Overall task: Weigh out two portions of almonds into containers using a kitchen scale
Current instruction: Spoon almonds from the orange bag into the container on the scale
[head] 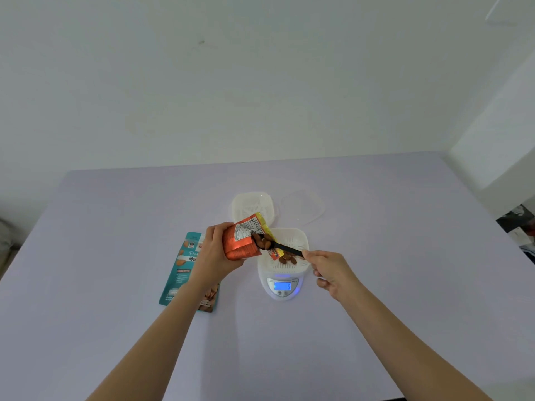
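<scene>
Left hand (215,253) gripping tilted orange packet (241,243), right hand (328,270) pinching black spoon (282,248) over container (291,250)

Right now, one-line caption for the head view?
Left hand holds an orange pouch; right hand holds a spoon of almonds above the container on the scale.

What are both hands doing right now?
Left hand: grips the orange pouch, tipped toward the container on the scale.
Right hand: pinches the black spoon, its bowl at the pouch mouth.
</scene>
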